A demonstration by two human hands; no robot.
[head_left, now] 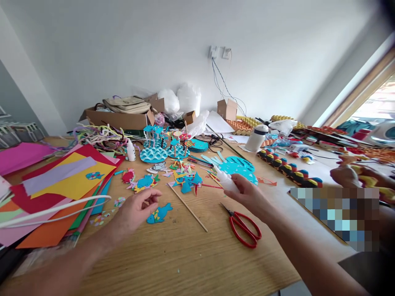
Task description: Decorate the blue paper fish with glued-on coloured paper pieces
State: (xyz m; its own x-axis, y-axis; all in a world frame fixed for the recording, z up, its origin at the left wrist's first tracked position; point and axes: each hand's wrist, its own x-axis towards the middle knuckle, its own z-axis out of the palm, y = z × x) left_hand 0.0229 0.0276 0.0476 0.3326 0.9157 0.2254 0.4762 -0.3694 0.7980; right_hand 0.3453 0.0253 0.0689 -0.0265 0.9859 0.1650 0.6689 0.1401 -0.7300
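Two hands at work, center frame, over a wooden table. Right hand is closed around a small white glue bottle, nozzle aimed up-left. Left hand sits loosely curled w/ fingertips pinched, touching or just above the tabletop, right beside a blue paper fish; can't tell if it holds anything. Looks like the gluing step: fish positioned, glue ready. Next move prob. needs the nozzle brought down-left to the fish w/ a light squeeze. Wooden stick lies between the hands; red scissors lower right of it.
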